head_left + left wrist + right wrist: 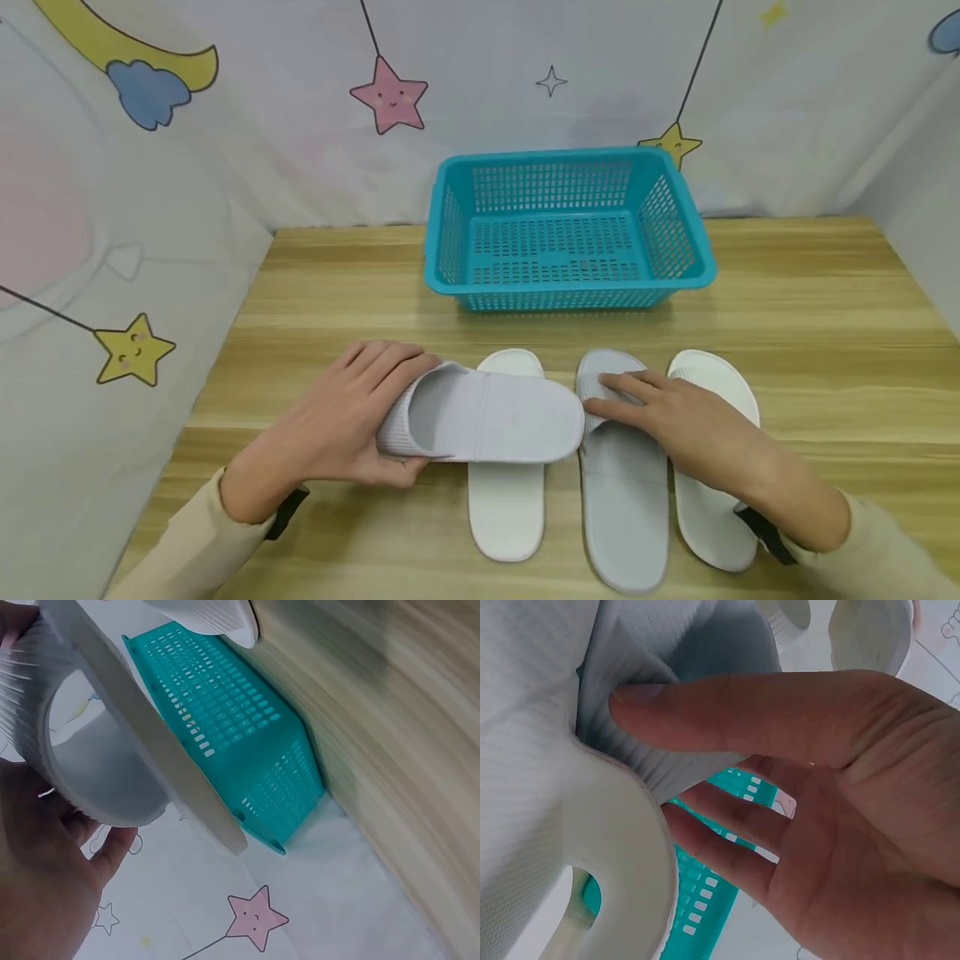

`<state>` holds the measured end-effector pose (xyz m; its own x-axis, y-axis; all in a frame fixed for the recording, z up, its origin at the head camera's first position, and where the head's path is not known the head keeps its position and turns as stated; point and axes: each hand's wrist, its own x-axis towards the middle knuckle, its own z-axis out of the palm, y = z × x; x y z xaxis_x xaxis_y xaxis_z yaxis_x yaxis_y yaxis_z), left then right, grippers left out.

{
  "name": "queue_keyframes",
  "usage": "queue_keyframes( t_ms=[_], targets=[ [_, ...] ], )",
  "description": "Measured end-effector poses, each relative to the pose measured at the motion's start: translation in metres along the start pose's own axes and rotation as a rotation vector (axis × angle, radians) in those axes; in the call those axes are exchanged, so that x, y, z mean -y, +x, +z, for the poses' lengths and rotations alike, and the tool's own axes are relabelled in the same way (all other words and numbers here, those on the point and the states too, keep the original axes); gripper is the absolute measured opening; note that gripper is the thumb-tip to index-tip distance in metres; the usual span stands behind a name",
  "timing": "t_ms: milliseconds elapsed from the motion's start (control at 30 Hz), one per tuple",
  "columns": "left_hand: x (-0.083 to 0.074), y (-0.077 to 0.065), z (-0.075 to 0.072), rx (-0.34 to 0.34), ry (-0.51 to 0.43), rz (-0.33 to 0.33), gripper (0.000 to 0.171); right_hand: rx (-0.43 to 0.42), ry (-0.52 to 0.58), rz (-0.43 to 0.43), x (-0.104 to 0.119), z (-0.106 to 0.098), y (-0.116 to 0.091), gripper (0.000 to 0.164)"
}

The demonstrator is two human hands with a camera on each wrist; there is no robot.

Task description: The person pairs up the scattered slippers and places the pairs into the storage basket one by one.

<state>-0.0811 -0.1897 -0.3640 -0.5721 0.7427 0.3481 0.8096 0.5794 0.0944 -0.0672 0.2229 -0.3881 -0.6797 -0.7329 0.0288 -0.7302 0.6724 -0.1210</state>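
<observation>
In the head view, my left hand (360, 417) grips a light grey slipper (525, 417) by its ribbed strap. The slipper lies crosswise above a white slipper (506, 512) and hides its middle. The left wrist view shows my fingers round the strap of the grey slipper (161, 754). My right hand (690, 425) is at the strap of another grey slipper (626, 517), which lies lengthwise on the table. Its thumb rests against the ribbed strap (622, 727), with the other fingers beyond it. Under my right wrist lies a second white slipper (716, 533), partly covered.
Behind the slippers stands a turquoise plastic basket (562, 292) with nothing in it. The wood-grain table (337, 292) meets a white cloth (510, 108) printed with stars at the back and left.
</observation>
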Motion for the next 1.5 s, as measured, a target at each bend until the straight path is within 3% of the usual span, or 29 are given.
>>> queue_keyframes(
  t_ms=[200,467,833,1233,1500],
  targets=[
    [0.001,0.009,0.001,-0.002,-0.046,-0.013,0.095,0.019,-0.028,0.005,-0.003,-0.003,0.0,0.091],
    [-0.001,0.008,0.004,0.044,-0.096,-0.043,0.098,-0.004,-0.188,-0.1,-0.004,-0.004,0.001,0.072],
    [0.0,0.005,0.004,-0.001,-0.11,-0.061,0.101,0.023,-0.176,-0.104,-0.001,-0.005,0.002,0.067],
    [0.001,-0.004,0.005,0.014,-0.046,-0.083,0.102,0.054,-0.059,-0.085,-0.008,-0.005,0.001,0.085],
    [0.005,-0.006,0.005,-0.049,-0.032,-0.075,0.102,0.06,-0.018,-0.068,-0.002,-0.012,0.0,0.095]
  ],
)
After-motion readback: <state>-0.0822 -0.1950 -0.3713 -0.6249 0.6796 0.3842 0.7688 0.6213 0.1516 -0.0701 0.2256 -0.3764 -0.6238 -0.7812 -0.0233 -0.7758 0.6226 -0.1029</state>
